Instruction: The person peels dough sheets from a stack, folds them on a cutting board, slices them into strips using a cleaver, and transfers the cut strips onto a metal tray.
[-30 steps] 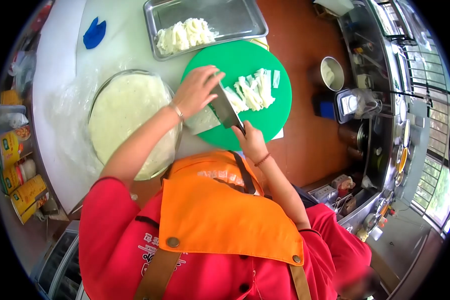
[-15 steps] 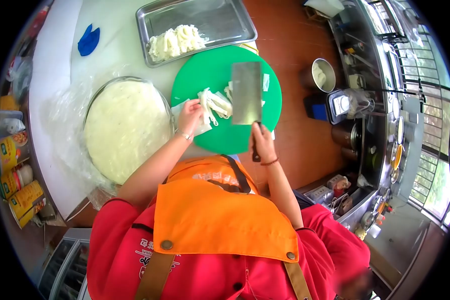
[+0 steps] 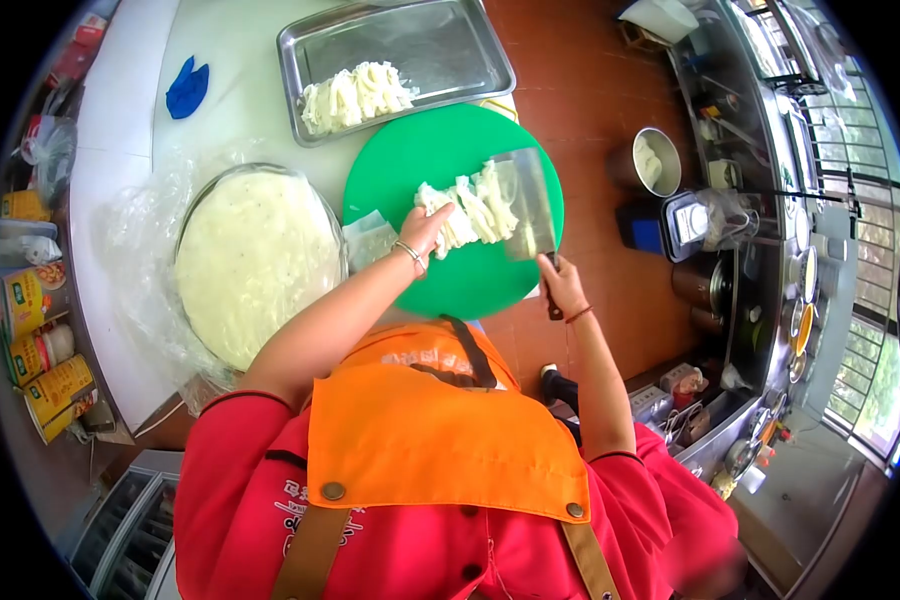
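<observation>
On a round green cutting board [image 3: 390, 165] lies a row of pale white strips [image 3: 485, 203] that look like cut dough. My left hand [image 3: 425, 228] is at the left end of the row, its fingers closed around some strips. A cleaver [image 3: 532, 200] is gripped by its dark handle in my right hand [image 3: 566, 288]. Its broad blade stands at the right end of the row, close against the strips. A flat translucent sheet [image 3: 370, 240] lies at the board's left edge, partly behind my left wrist.
A metal tray [image 3: 450, 65] with a pile of similar strips [image 3: 358, 97] stands beyond the board. To the left is a large round basin of pale dough [image 3: 260, 260] under plastic wrap. A blue cloth-like item [image 3: 187, 88] lies farther back. Another person [image 3: 670, 490] is at lower right.
My left hand has moved right and closed over the strips. The cleaver has shifted right and tilted, to the row's right end. The strips now lie bunched in a longer row.
</observation>
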### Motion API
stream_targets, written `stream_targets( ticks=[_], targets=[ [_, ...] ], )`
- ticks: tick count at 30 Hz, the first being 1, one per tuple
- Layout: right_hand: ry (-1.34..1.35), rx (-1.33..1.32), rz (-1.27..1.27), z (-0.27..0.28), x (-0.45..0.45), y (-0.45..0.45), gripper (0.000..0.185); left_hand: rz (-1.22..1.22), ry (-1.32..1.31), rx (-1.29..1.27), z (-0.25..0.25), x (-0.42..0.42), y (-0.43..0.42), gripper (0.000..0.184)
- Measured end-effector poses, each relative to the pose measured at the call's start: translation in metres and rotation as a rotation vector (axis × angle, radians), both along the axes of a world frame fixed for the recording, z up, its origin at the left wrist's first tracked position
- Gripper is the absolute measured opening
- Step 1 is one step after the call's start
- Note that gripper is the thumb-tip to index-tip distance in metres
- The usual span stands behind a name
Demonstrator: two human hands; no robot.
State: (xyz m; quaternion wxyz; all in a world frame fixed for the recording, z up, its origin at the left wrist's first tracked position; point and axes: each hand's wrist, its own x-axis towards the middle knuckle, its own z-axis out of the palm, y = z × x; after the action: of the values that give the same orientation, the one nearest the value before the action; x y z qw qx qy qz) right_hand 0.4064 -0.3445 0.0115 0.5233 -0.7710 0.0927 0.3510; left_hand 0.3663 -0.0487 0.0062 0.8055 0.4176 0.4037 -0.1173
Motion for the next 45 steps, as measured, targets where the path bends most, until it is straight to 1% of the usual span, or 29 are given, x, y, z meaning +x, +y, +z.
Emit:
stream_targets(
  ticks=[1, 3, 4, 5, 8, 9, 10, 11, 12, 13, 15, 16, 19, 22, 23, 24, 26, 27, 28, 30, 31, 34, 36, 38, 40, 42, 44, 45],
  targets=[
    [0.008, 0.003, 0.041, 0.003, -0.005, 0.010, 0.031, -0.022, 0.028, 0.070, -0.013, 0.006, -0.004, 0.034],
    [0.018, 0.004, 0.112, 0.011, -0.015, 0.029, 0.031, -0.049, 0.039, 0.068, -0.041, 0.013, -0.010, 0.036],
    [0.018, 0.003, 0.141, 0.017, -0.021, 0.040, 0.032, -0.063, 0.045, 0.067, -0.022, 0.018, -0.009, 0.037],
    [0.018, 0.002, 0.171, 0.019, -0.025, 0.049, 0.032, -0.064, -0.051, -0.014, -0.001, 0.016, -0.006, 0.043],
    [-0.103, -0.002, 0.251, 0.014, -0.031, 0.069, 0.035, 0.022, -0.097, 0.048, 0.009, 0.016, -0.002, 0.047],
    [-0.155, -0.035, 0.289, 0.020, -0.027, 0.079, 0.035, 0.064, -0.038, 0.083, 0.007, 0.019, 0.003, 0.051],
    [-0.208, -0.070, 0.325, 0.025, -0.023, 0.089, 0.036, 0.062, -0.043, 0.112, 0.014, 0.025, 0.010, 0.053],
    [-0.143, -0.122, 0.344, 0.057, -0.012, 0.107, 0.036, 0.060, -0.046, 0.142, 0.027, 0.033, 0.019, 0.055],
    [-0.079, -0.175, 0.363, 0.073, -0.003, 0.121, 0.036, 0.059, -0.050, 0.171, 0.035, 0.041, 0.027, 0.057],
    [-0.176, -0.179, 0.370, 0.069, 0.005, 0.130, 0.036, 0.086, -0.114, 0.236, 0.029, 0.052, 0.034, 0.057],
    [-0.373, -0.182, 0.381, 0.057, 0.027, 0.148, 0.036, 0.107, -0.215, 0.248, 0.021, 0.084, 0.056, 0.054],
    [-0.397, -0.169, 0.367, 0.057, 0.041, 0.160, 0.036, 0.116, -0.267, 0.255, 0.019, 0.102, 0.068, 0.053],
    [-0.474, -0.160, 0.345, 0.055, 0.088, 0.193, 0.036, 0.136, -0.262, 0.357, 0.019, 0.158, 0.100, 0.044],
    [-0.563, -0.224, 0.380, 0.048, 0.129, 0.215, 0.037, 0.165, -0.123, 0.469, 0.009, 0.204, 0.121, 0.048],
    [-0.587, -0.257, 0.392, 0.052, 0.138, 0.221, 0.037, 0.106, -0.081, 0.552, -0.022, 0.222, 0.133, 0.053],
    [-0.608, -0.290, 0.402, 0.055, 0.145, 0.224, 0.038, 0.001, -0.080, 0.600, -0.040, 0.230, 0.145, 0.055],
    [-0.735, -0.384, 0.456, 0.061, 0.154, 0.223, 0.037, -0.210, -0.078, 0.691, -0.061, 0.239, 0.164, 0.058],
    [-0.783, -0.413, 0.461, 0.062, 0.154, 0.220, 0.037, -0.226, -0.012, 0.744, -0.059, 0.238, 0.165, 0.062],
    [-0.830, -0.443, 0.466, 0.064, 0.154, 0.217, 0.036, -0.248, -0.021, 0.744, -0.055, 0.238, 0.167, 0.063],
    [-0.866, -0.481, 0.452, 0.066, 0.152, 0.208, 0.035, -0.297, -0.031, 0.743, -0.041, 0.228, 0.168, 0.066],
    [-0.881, -0.499, 0.448, 0.066, 0.148, 0.204, 0.035, -0.357, -0.028, 0.855, -0.033, 0.219, 0.168, 0.064],
    [-0.943, -0.548, 0.450, 0.064, 0.138, 0.190, 0.033, -0.533, -0.217, 1.206, -0.007, 0.175, 0.176, 0.055],
    [-0.988, -0.537, 0.426, 0.065, 0.132, 0.183, 0.032, -0.666, -0.197, 1.137, 0.015, 0.128, 0.173, 0.045],
    [-1.021, -0.526, 0.402, 0.065, 0.123, 0.178, 0.030, -0.893, -0.205, 1.140, 0.021, 0.077, 0.166, 0.041],
    [-1.031, -0.523, 0.386, 0.069, 0.109, 0.170, 0.028, -0.961, -0.206, 1.205, 0.010, 0.025, 0.152, 0.043],
    [-0.937, -0.416, 0.349, 0.068, 0.092, 0.158, 0.028, -1.024, -0.190, 1.300, 0.007, -0.011, 0.141, 0.045],
    [-0.841, -0.316, 0.300, 0.070, 0.069, 0.147, 0.029, -1.088, -0.173, 1.432, 0.011, -0.025, 0.129, 0.048],
    [-0.792, -0.321, 0.288, 0.070, 0.055, 0.140, 0.029, -1.112, -0.097, 1.384, 0.012, -0.027, 0.123, 0.050]
  ],
)
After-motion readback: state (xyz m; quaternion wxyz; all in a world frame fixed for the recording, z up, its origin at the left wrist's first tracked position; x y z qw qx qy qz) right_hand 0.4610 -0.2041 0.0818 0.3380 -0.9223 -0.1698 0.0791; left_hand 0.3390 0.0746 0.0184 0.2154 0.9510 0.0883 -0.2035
